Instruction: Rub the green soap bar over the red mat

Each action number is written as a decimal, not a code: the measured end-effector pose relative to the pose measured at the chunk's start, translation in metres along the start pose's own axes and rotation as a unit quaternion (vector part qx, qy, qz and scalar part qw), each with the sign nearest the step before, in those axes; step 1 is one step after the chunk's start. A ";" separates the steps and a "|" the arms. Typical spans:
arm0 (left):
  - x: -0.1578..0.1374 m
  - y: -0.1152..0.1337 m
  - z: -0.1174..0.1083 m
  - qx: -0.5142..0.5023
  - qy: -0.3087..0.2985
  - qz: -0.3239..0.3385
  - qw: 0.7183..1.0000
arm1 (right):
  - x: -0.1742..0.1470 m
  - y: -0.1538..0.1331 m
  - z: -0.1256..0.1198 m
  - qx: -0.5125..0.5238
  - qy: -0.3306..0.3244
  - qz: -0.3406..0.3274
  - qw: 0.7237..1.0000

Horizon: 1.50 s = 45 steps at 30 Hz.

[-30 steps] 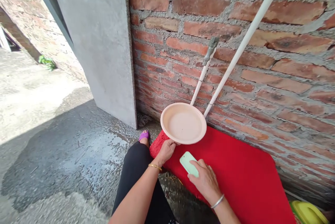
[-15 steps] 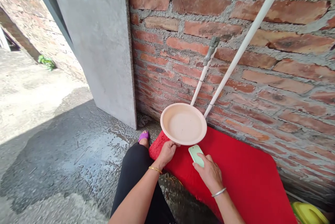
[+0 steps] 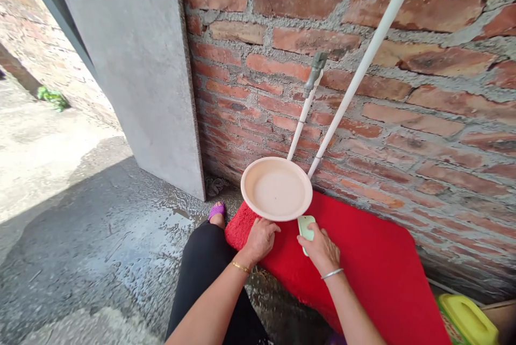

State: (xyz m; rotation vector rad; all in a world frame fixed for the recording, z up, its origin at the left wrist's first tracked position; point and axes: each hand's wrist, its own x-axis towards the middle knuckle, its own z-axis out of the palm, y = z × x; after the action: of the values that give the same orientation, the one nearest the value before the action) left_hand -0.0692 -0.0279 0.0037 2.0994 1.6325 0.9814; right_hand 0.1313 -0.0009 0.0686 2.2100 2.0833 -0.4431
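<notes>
A pale pink basin (image 3: 277, 189) rests on the red cloth-covered surface (image 3: 363, 259), at its far left part by the wall. Just below the basin's front rim is my left hand (image 3: 261, 238), off the grip on the rim, its fingers loosely bent and nothing visible in them. My right hand (image 3: 322, 251) grips a light green scrub brush (image 3: 306, 229), flat back up with a small hole at its far end. The brush's underside is hidden, so I see no bristles. It lies close to the basin's right front rim, over the red cloth.
A brick wall (image 3: 306, 6) stands behind, with a white pipe (image 3: 363, 65) and a tap (image 3: 315, 74) on a thinner pipe. A grey slab (image 3: 133, 65) leans at the left above wet concrete floor (image 3: 121, 227). A yellow-lidded container (image 3: 470, 318) is at lower right.
My left hand has let go of the basin's front rim and shifted slightly right. The brush in my right hand has moved nearer the basin and turned more upright in view.
</notes>
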 end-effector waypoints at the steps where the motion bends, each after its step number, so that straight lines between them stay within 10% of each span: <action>1: 0.000 -0.001 0.001 0.008 0.004 0.004 1.000 | 0.001 0.009 -0.004 -0.009 -0.003 0.014 1.000; 15: -0.004 0.003 0.014 0.066 0.006 0.080 0.995 | 0.001 -0.017 0.007 0.021 0.031 -0.038 0.999; 30: -0.008 0.025 0.016 0.181 -0.062 0.046 0.980 | -0.036 0.262 -0.009 0.139 0.131 0.272 0.943; 34: -0.007 0.021 0.015 0.189 -0.059 0.047 0.979 | -0.057 0.215 0.005 0.140 0.124 0.225 0.956; 40: -0.008 0.012 0.018 0.212 -0.063 0.051 0.974 | -0.072 0.088 0.032 0.135 0.098 -0.058 0.984; 45: -0.007 0.010 0.018 0.216 -0.058 0.051 0.973 | -0.074 0.158 0.016 0.086 0.098 0.067 0.989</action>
State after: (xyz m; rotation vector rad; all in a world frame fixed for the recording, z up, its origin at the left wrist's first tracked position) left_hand -0.0508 -0.0343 -0.0050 2.4841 1.8201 0.5486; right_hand 0.2814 -0.0890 0.0494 2.5712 2.0378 -0.4243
